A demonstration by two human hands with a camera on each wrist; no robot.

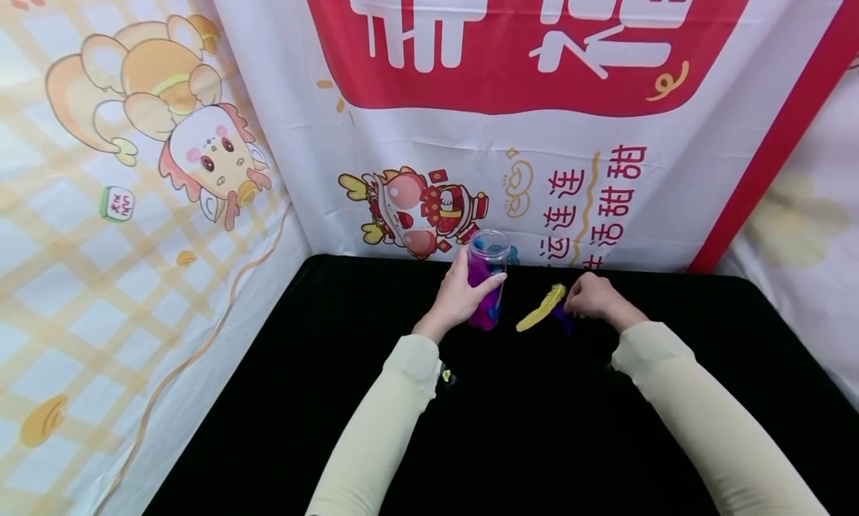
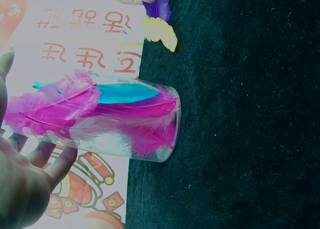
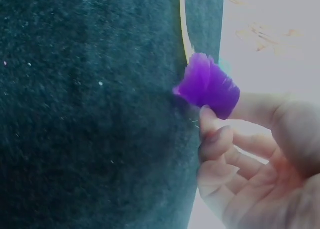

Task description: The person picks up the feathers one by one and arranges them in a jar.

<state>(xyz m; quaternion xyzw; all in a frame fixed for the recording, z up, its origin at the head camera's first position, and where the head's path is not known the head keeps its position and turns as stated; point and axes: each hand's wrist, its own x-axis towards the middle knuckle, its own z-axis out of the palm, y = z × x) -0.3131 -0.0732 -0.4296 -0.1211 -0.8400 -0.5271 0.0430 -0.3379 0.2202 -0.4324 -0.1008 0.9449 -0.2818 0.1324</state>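
My left hand [image 1: 461, 291] grips the side of a clear cylindrical jar [image 2: 177, 120], which stands upright near the back of the black table. Inside it are several feathers, among them magenta ones [image 2: 150, 111] and a blue one [image 2: 127, 93]. To the right of the jar, my right hand [image 1: 592, 297] pinches a purple feather [image 3: 212, 88] between thumb and fingertips, low over the cloth. Between jar and right hand lies a yellow feather [image 1: 540, 309], close beside the purple one. The jar's mouth has no lid on it.
Black cloth [image 1: 523, 426] covers the table. Right behind its back edge hangs a white and red printed banner [image 1: 416, 136]. A patterned sheet [image 1: 134, 277] hangs along the left side. Some blue [image 1: 514, 255] shows just right of the jar's mouth.
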